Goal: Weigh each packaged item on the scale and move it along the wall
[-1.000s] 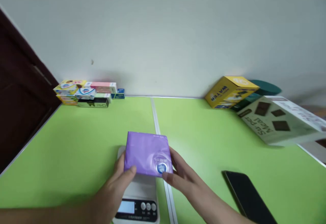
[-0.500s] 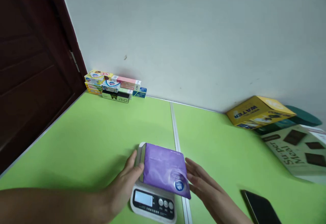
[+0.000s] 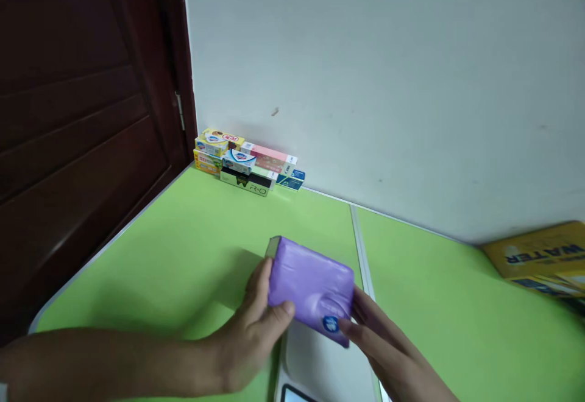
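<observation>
A purple soft-wrapped pack (image 3: 308, 283) with a round blue emblem is held up between my two hands, tilted toward me. My left hand (image 3: 258, 323) grips its left side, thumb on the front face. On the opposite side, my right hand (image 3: 370, 332) holds the lower right corner, its thumb beside the emblem and its other fingers behind. Below the pack lies a white kitchen scale (image 3: 329, 359), its plate bare and its display partly cut off by the bottom edge of the view.
Several small boxes (image 3: 244, 181) are stacked in the far left corner against the wall, beside a dark wooden door (image 3: 82, 146). A yellow box marked WATER (image 3: 543, 253) lies at the right edge. A pale seam strip (image 3: 361, 250) crosses the green table (image 3: 192, 250).
Both hands have closed on the purple pack and lifted it off the scale. My view has turned left, so the phone and the Super Meal box have left the picture.
</observation>
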Demonstrator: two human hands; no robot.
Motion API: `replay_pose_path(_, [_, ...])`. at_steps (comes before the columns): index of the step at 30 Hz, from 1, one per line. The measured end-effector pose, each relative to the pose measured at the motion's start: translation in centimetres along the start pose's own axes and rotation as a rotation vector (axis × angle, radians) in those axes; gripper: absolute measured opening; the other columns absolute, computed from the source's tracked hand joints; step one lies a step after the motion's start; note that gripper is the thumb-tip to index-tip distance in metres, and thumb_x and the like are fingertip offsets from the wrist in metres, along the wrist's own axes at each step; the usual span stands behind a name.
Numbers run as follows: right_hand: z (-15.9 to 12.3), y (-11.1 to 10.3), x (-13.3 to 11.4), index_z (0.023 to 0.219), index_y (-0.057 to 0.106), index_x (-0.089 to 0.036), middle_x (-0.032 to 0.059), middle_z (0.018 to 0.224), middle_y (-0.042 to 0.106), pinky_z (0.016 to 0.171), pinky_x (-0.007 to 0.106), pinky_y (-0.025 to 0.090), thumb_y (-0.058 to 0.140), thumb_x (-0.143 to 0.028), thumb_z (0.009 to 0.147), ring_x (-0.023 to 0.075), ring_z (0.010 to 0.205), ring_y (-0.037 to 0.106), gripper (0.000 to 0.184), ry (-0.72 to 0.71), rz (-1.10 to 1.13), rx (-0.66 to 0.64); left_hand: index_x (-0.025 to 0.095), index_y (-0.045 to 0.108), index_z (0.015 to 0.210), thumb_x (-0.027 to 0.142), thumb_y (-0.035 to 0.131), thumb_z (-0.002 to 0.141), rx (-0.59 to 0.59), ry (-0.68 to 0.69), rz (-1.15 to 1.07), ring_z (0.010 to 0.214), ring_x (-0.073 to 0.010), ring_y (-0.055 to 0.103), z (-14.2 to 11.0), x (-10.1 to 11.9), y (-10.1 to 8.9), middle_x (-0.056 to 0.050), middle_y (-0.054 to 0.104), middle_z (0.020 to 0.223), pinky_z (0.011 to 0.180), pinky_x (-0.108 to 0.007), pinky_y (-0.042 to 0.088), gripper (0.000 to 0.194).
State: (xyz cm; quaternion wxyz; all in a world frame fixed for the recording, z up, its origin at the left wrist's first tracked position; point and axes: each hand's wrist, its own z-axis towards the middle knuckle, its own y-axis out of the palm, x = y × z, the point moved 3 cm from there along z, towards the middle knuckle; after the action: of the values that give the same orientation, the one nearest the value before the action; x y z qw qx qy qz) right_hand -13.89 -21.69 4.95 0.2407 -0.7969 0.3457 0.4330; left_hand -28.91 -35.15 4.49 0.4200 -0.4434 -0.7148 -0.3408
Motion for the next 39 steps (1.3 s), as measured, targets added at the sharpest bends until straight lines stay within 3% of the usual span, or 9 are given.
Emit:
replay_pose_path(4, [2.4, 3.8, -2.2, 0.138, 0.042, -0.028, 0.004, 0.146, 0.043, 0.109, 0.045, 0.033, 0.068, -0.042, 0.066, 0.0296, 0.137, 0.032, 0.078, -0.041, 0.01, -0.061, 0.023, 0.0, 0.149, 0.059, 0.04, 0.085, 0.087, -0.004, 0.007, 0.145, -0.0241, 0.006, 1.0, 2.0, -2.9, -0.002, 0.004, 0.158, 0.118, -0.041, 0.009, 0.084])
replay_pose_path(9, [4.9, 6.0, -3.0, 0.137, 0.042, -0.025, 0.0044, 0.145, 0.043, 0.109, 0.042, 0.033, 0.065, -0.037, 0.069, 0.0266, 0.135, 0.035, 0.073, -0.048, 0.002, -0.114, 0.024, 0.004, 0.149, 0.057, 0.041, 0.085, 0.17, 0.018, -0.041, 0.144, -0.0232, 0.009, 2.8, 1.9, -5.2, -0.002, 0.008, 0.158, 0.117, -0.038, 0.01, 0.081])
replay_pose_path(16, [8.0, 6.5, -2.9, 0.138, 0.04, -0.022, 0.0078, 0.142, 0.047, 0.111, 0.046, 0.025, 0.064, -0.033, 0.071, 0.0281, 0.133, 0.038, 0.072, -0.051, 0.039, -0.136, 0.019, 0.003, 0.149, 0.049, 0.037, 0.089, 0.165, -0.006, -0.013, 0.144, -0.0233, 0.007, 5.8, 1.5, -6.3, -0.004, 0.005, 0.158, 0.118, -0.039, 0.009, 0.075])
replay_pose_path(29, [11.0, 6.4, -3.1, 0.136, 0.041, -0.023, 0.0071, 0.144, 0.044, 0.111, 0.046, 0.028, 0.063, -0.034, 0.071, 0.028, 0.134, 0.035, 0.07, -0.04, 0.037, -0.133, 0.019, 0.011, 0.147, 0.045, 0.038, 0.09, 0.232, 0.027, 0.006, 0.142, -0.0233, 0.018, 9.0, 1.4, -7.1, -0.007, 0.015, 0.156, 0.116, -0.038, 0.017, 0.069])
replay_pose_path(33, [12.4, 7.4, -6.2, 0.133, 0.042, -0.027, 0.0065, 0.142, 0.045, 0.102, 0.049, 0.04, 0.064, -0.034, 0.07, 0.0307, 0.129, 0.042, 0.067, -0.277, 0.062, -0.159, 0.019, 0.032, 0.139, 0.046, 0.036, 0.092, 0.301, 0.252, 0.154, 0.13, -0.0249, 0.04, 10.7, 5.1, -9.2, -0.01, 0.041, 0.144, 0.109, -0.039, 0.032, 0.054])
replay_pose_path(36, [14.2, 9.1, -10.4, 0.134, 0.039, -0.028, 0.0063, 0.14, 0.045, 0.099, 0.047, 0.044, 0.063, -0.031, 0.07, 0.0298, 0.125, 0.045, 0.068, -0.567, 0.045, -0.174, 0.015, 0.053, 0.12, 0.043, 0.027, 0.095, 0.384, 0.489, 0.311, 0.112, -0.0234, 0.055, 12.8, 10.5, -12.1, -0.01, 0.059, 0.124, 0.103, -0.041, 0.039, 0.045])
replay_pose_path(39, [16.8, 11.9, -15.1, 0.14, 0.03, -0.027, 0.0089, 0.138, 0.045, 0.1, 0.046, 0.045, 0.056, -0.024, 0.075, 0.0276, 0.124, 0.046, 0.07, -0.87, -0.104, -0.149, 0.016, 0.065, 0.102, 0.049, 0.02, 0.096, 0.462, 0.697, 0.414, 0.111, -0.0225, 0.057, 15.2, 16.3, -15.6, -0.008, 0.067, 0.108, 0.101, -0.039, 0.04, 0.055])
